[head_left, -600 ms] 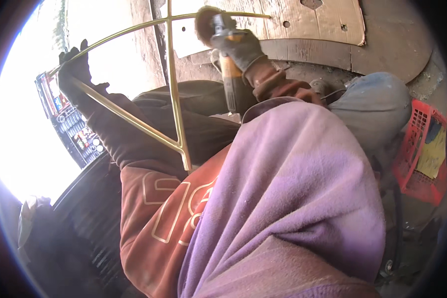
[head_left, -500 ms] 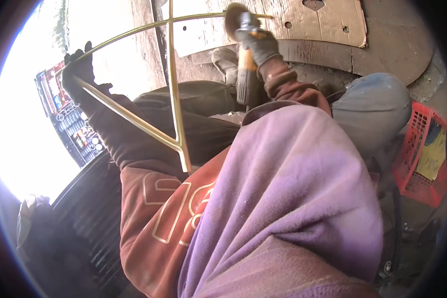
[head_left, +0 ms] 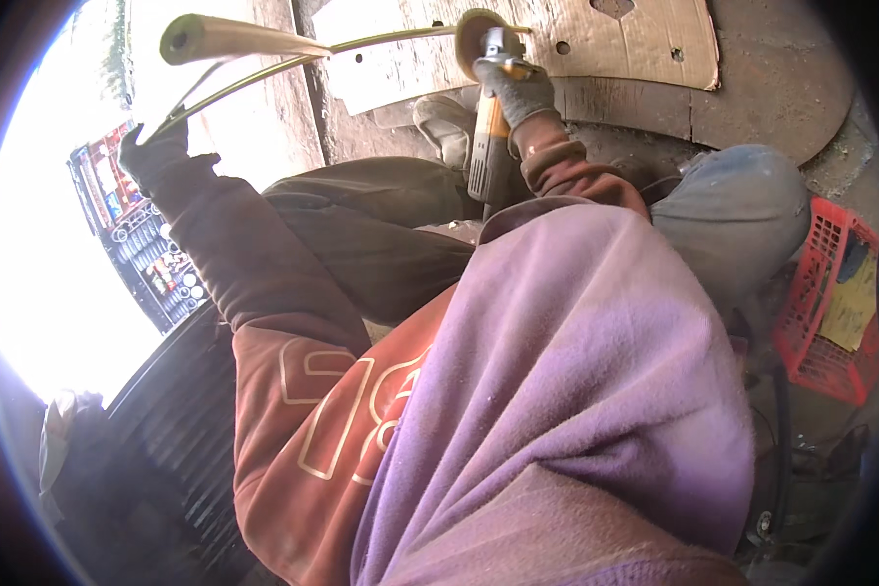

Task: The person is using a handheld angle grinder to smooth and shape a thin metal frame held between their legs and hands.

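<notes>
A brass-coloured metal tube frame spans the top of the view. One thicker tube of it points up toward me, its hollow end showing at the upper left. My left hand, in a dark glove, is closed around the frame's left end. In a grey glove, my right hand grips an angle grinder with an orange and grey body. The grinder's round brown disc lies against the thin rod near its right end; whether it is spinning I cannot tell.
Under the frame's right part lies a cardboard sheet with holes. A red plastic crate stands at the right. Beyond my left arm is an open case of tools and sockets. My bent legs are below the work.
The frame has been turned over about its long rod: the thick tube swung from pointing down at my lap to pointing up-left. My right hand and the grinder shifted slightly.
</notes>
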Motion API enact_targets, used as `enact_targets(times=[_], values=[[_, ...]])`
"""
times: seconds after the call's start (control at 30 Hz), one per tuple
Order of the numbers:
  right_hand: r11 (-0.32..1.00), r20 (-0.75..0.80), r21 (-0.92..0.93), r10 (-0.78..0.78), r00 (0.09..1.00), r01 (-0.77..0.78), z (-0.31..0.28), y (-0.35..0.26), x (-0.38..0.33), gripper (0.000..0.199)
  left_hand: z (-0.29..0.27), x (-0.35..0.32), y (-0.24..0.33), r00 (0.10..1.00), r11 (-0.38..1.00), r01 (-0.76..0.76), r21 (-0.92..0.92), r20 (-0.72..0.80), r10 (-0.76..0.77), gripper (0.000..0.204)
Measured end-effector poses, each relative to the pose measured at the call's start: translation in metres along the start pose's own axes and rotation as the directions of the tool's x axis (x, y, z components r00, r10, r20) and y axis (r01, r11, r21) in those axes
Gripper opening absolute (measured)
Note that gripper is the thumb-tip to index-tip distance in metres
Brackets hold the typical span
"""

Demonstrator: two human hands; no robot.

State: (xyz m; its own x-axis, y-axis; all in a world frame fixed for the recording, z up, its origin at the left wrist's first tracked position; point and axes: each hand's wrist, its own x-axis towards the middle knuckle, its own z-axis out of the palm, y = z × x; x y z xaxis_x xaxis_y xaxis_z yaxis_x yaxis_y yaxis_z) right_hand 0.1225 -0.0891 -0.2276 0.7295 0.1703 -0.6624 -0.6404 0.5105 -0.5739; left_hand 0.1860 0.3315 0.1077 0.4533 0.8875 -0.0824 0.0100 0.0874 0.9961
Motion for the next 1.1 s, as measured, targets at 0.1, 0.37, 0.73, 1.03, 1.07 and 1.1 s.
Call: enact_targets(times=[0.1,0.37,0.73,1.03,1.07,1.1], values=[[0.999,0.065,-0.047,-0.006,0.998,0.009,0.008,-0.011,-0.008,0.042,0.017,-0.011,-0.002,0.996,1.0,-0.02,-0.009,-0.083,0.019,0.041],[0.972,0.107,-0.23,0.07,0.992,-0.044,0.009,-0.001,-0.003,0.046,0.011,-0.009,0.001,0.987,0.994,-0.009,-0.11,-0.16,-0.009,0.047],[0.965,0.173,-0.195,-0.141,0.975,0.174,0.03,0.03,0.0,0.038,0.021,-0.037,0.01,0.978,0.989,-0.141,0.045,0.159,0.132,0.033],[0.991,0.153,-0.095,-0.078,0.985,0.094,0.024,0.01,-0.001,0.037,0.034,-0.047,-0.011,0.956,0.963,-0.227,0.146,-0.157,0.249,0.045],[0.985,0.187,-0.099,-0.12,0.975,0.14,0.034,0.017,-0.006,0.037,0.04,-0.058,-0.012,0.953,0.962,-0.206,0.181,-0.185,0.239,0.046],[0.981,0.195,-0.106,-0.141,0.971,0.164,0.038,0.021,-0.008,0.037,0.044,-0.057,-0.014,0.953,0.959,-0.196,0.206,-0.192,0.236,0.048]])
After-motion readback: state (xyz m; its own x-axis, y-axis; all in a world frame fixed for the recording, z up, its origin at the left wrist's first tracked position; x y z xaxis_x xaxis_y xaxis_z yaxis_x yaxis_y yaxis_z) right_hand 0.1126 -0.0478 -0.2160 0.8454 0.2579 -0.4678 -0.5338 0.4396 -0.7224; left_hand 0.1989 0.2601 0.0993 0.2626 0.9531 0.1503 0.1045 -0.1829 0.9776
